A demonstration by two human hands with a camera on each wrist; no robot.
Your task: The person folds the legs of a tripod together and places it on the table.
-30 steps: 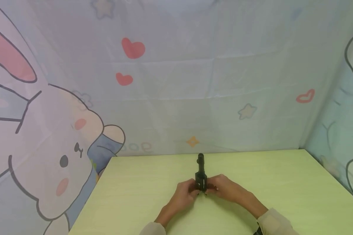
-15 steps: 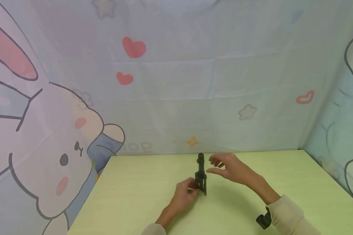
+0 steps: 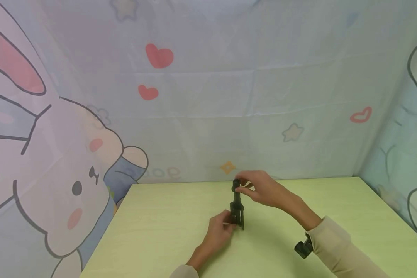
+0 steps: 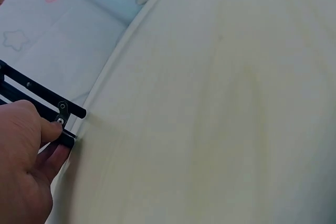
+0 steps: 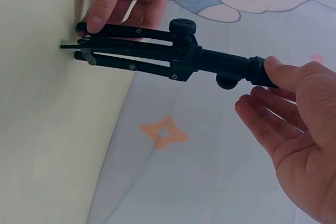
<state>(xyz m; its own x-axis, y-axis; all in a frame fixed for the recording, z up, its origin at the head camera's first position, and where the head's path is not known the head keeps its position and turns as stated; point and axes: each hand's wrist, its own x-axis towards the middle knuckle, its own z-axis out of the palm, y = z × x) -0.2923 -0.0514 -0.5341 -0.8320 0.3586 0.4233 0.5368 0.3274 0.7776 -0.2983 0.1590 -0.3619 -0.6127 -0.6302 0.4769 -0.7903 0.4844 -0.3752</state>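
A small black tripod (image 3: pixel 236 206) stands upright on the table, its legs folded close together. In the right wrist view its slim centre column (image 5: pixel 223 61), side knobs and hinged legs show clearly. My left hand (image 3: pixel 218 231) pinches the foot end of one leg, thumb beside the small brace rivet in the left wrist view (image 4: pixel 60 121). Up at the tripod's top end, my right hand (image 3: pixel 264 189) grips with the thumb on one side and fingers curled around the other. The right thumb (image 5: pixel 283 74) lies over the dark top piece.
The pale yellow-green table (image 3: pixel 160 216) reaches back to a printed cloth backdrop (image 3: pixel 201 146) with a rabbit, hearts and stars. A black wrist device (image 3: pixel 304 248) sits under the right sleeve (image 3: pixel 333 243).
My right hand has let go of the tripod's lower legs, risen, and taken hold of its top end. My left hand has stayed at the foot of the legs.
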